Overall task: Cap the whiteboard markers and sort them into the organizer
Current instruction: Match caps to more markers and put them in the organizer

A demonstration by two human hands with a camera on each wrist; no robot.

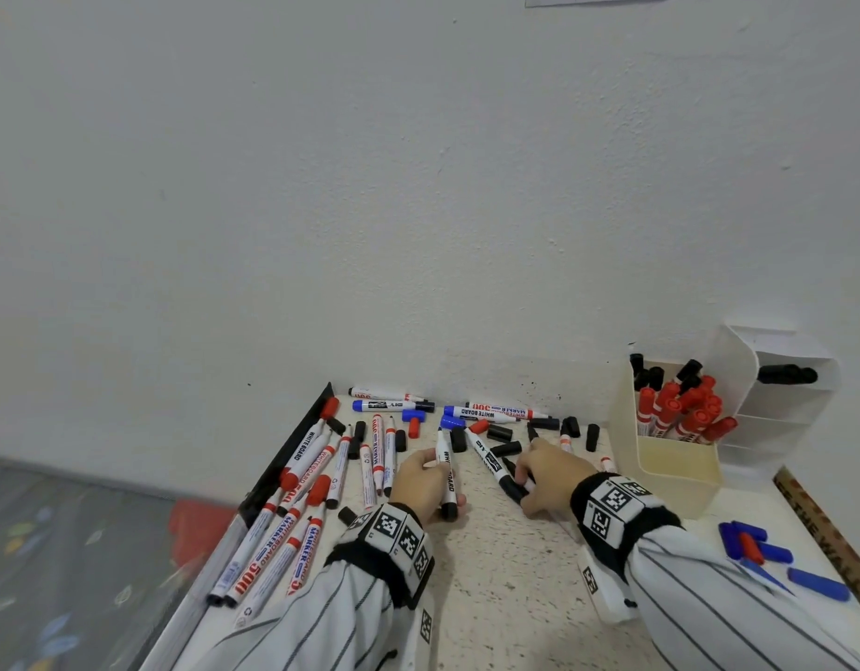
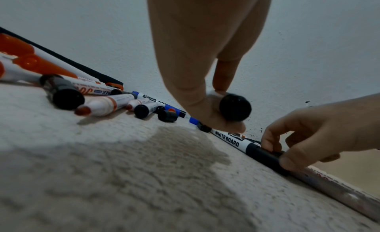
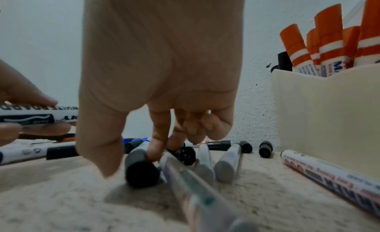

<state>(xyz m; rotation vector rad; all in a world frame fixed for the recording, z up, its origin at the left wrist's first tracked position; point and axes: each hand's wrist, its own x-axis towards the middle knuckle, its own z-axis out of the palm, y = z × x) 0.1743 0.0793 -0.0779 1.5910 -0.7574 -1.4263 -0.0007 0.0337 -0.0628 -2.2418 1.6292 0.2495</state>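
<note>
My left hand [image 1: 432,481] grips a black whiteboard marker [image 1: 445,469] just above the table, its narrow tip pointing toward the wall. The marker's round black end [image 2: 235,108] faces the left wrist camera. My right hand [image 1: 529,481] reaches down onto a second black marker [image 1: 491,460] lying on the table. Its thumb and fingers [image 2: 271,142] pinch the black cap end [image 2: 265,155]. The cream organizer [image 1: 675,472] stands at the right and holds capped red markers [image 1: 679,404] and black ones [image 1: 646,370].
Several loose black caps [image 1: 500,433] and uncapped markers lie by the wall. A heap of red markers [image 1: 311,477] fills the left side by the table's black edge strip [image 1: 292,447]. Blue caps [image 1: 757,544] and a wooden ruler [image 1: 825,525] lie right of my right arm.
</note>
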